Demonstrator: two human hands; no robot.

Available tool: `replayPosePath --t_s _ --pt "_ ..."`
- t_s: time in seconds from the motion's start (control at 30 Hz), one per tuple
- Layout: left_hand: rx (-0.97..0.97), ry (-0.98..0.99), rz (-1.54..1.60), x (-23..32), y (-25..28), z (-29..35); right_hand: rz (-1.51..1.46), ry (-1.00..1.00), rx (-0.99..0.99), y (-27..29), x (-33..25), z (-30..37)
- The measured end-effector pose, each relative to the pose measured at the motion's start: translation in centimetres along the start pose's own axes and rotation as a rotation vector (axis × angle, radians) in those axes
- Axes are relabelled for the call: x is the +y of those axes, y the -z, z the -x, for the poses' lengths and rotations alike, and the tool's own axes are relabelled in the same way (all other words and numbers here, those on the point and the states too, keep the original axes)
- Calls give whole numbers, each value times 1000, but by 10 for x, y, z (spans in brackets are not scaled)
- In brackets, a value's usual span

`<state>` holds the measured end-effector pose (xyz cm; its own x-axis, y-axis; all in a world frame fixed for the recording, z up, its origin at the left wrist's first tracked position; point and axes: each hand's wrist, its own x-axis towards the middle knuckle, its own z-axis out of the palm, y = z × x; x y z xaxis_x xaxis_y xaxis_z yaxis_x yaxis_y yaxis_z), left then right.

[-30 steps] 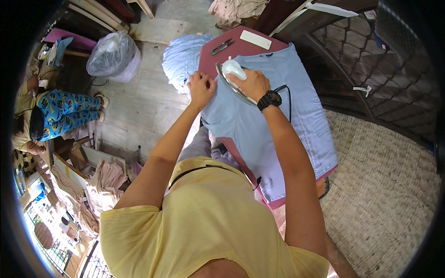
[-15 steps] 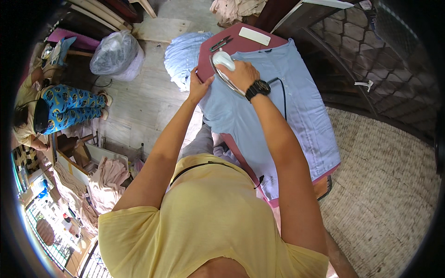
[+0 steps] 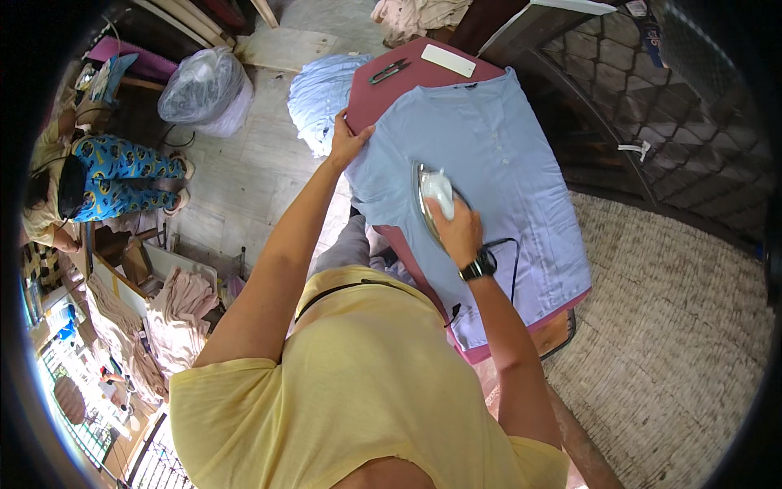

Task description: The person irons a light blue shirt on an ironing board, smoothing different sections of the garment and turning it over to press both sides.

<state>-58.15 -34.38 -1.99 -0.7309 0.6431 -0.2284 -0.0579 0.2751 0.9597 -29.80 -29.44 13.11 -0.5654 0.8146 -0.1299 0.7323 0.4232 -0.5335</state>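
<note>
A light blue shirt (image 3: 521, 204) lies spread over a dark red ironing board (image 3: 383, 94). My right hand (image 3: 461, 232) grips the handle of a white and silver iron (image 3: 438, 194), which rests on the middle of the shirt. From behind that hand, the iron's black cord (image 3: 516, 273) trails over the cloth. At the board's left edge, beside the shirt's sleeve, is my left hand (image 3: 349, 143). Its thumb and fingers are spread, with the thumb touching the sleeve's edge. Part of the fingers is hidden at the board's side.
Thread snips (image 3: 389, 72) and a white rectangular object (image 3: 449, 60) lie at the board's far end. More light blue cloth (image 3: 322, 94) bunches beyond its left edge. A plastic-wrapped bundle (image 3: 204, 90) and a person in patterned trousers (image 3: 122, 179) are at left; a metal lattice gate (image 3: 603, 98) stands at right.
My right hand has slid the iron from the shirt's upper left shoulder toward me and to the right, onto its middle. The cord shifted with it. My left hand stays nearly in place.
</note>
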Motion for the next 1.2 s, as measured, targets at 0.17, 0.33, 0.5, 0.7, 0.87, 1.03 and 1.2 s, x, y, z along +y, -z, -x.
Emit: replayPosePath --t_s 0.17,0.33,0.5,0.7,0.87,1.03,1.2 --pt "6 28 31 0 0 2 5 55 -18 -3 -23 -81" --pt "14 55 21 5 -4 1 -13 93 -234 -6 -35 -144" --pt "27 14 40 -11 4 -2 8 107 -359 -1 -64 -153" --pt "38 52 -30 -8 -2 -4 11 118 -365 -13 -64 -163" --pt "28 19 37 -4 1 2 -24 136 -333 -11 -69 -151" --pt "48 11 -20 -15 -1 -4 -12 79 -344 -15 -72 -157" --pt "54 21 11 -10 0 1 -49 100 -328 -16 -65 -145"
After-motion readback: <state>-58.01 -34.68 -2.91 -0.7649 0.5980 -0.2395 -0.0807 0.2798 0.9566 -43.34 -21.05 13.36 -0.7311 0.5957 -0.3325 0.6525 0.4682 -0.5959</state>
